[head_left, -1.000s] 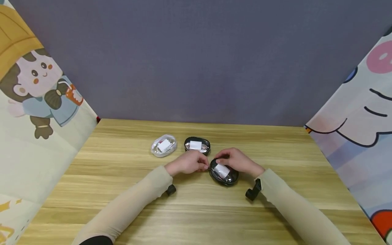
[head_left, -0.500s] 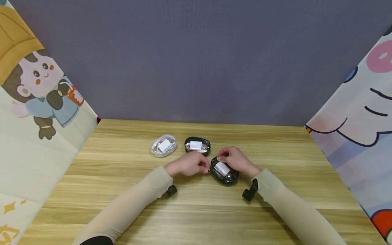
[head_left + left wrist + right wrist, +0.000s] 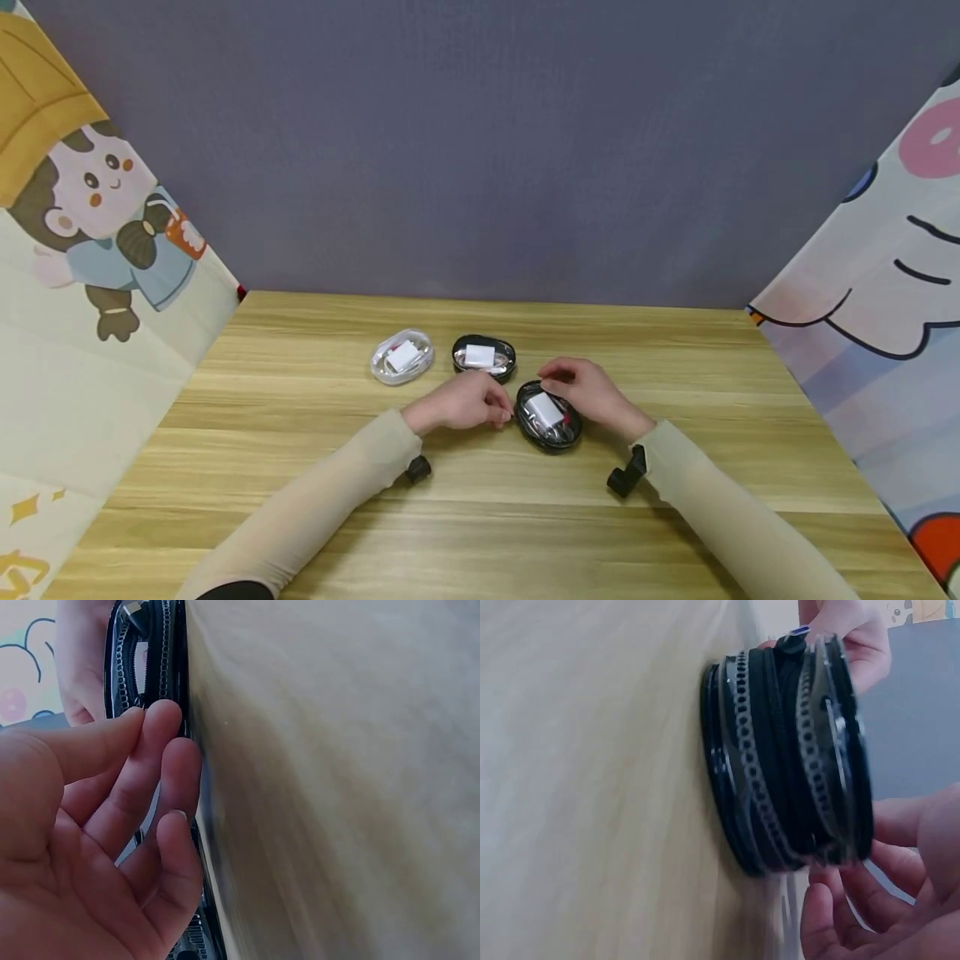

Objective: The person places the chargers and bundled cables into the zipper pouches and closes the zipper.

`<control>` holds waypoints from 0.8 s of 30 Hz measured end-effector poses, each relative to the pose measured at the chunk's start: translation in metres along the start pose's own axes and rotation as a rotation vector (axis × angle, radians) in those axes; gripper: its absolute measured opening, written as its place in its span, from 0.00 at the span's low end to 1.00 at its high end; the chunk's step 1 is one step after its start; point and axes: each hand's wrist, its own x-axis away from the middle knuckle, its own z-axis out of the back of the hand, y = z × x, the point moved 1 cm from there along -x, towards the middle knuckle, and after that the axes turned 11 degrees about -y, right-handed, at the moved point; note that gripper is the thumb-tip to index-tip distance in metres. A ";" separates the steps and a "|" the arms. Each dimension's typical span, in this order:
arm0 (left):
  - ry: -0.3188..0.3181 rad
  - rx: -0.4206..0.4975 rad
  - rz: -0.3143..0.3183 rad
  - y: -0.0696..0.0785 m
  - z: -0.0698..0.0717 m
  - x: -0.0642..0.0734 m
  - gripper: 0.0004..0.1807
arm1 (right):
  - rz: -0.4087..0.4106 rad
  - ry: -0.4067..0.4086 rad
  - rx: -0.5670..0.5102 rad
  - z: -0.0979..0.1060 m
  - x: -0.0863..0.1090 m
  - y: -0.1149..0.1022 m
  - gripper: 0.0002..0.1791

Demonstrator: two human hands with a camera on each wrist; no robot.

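Observation:
My left hand (image 3: 467,400) and right hand (image 3: 592,392) are at a small oval zip pouch (image 3: 553,448) with clear faces and black edging. Inside it show a white charger block (image 3: 543,410), a cable and something red. My right thumb and fingers hold the pouch's far end. In the left wrist view my left thumb and forefinger pinch at the zip (image 3: 142,656), whose teeth stand apart there with white showing in the gap. Exactly what they pinch is covered. Along the side seen in the right wrist view, a black zip band (image 3: 780,765) runs between two rows of beaded trim.
A second black-edged pouch (image 3: 483,373) with a white block inside lies just behind my left hand. Left of it lies a white-edged clear pouch (image 3: 380,377), similarly filled. All are on a wooden table (image 3: 480,533), backed by a grey panel (image 3: 480,167).
My right hand has shifted slightly right and away along the pouch's end. The pouch has tilted a little, so its contents show more clearly. The left hand has hardly moved.

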 end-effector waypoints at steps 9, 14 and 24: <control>-0.016 0.020 0.014 -0.003 -0.002 0.000 0.04 | 0.184 -0.113 -0.008 0.009 0.031 0.006 0.24; -0.022 0.026 0.018 -0.005 -0.003 -0.001 0.04 | 0.208 -0.224 0.009 0.004 0.041 0.007 0.30; -0.047 0.019 -0.011 -0.006 -0.003 -0.002 0.05 | 0.135 -0.162 0.098 -0.008 0.041 0.000 0.31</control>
